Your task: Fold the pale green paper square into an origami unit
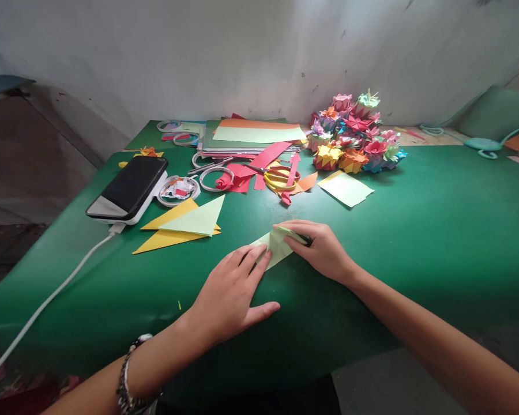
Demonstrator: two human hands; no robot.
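Both hands press a pale green paper flat on the green tabletop — the left hand with fingers spread over its near corner, the right hand curled over the far edge, hiding part of the fold. Beyond lie yellow scissors, half buried under red scraps, and a phone.

Part of the pale green paper lies hidden under the left hand and right hand. The white cable runs off the lower left edge. The paper flowers are too small to tell apart.
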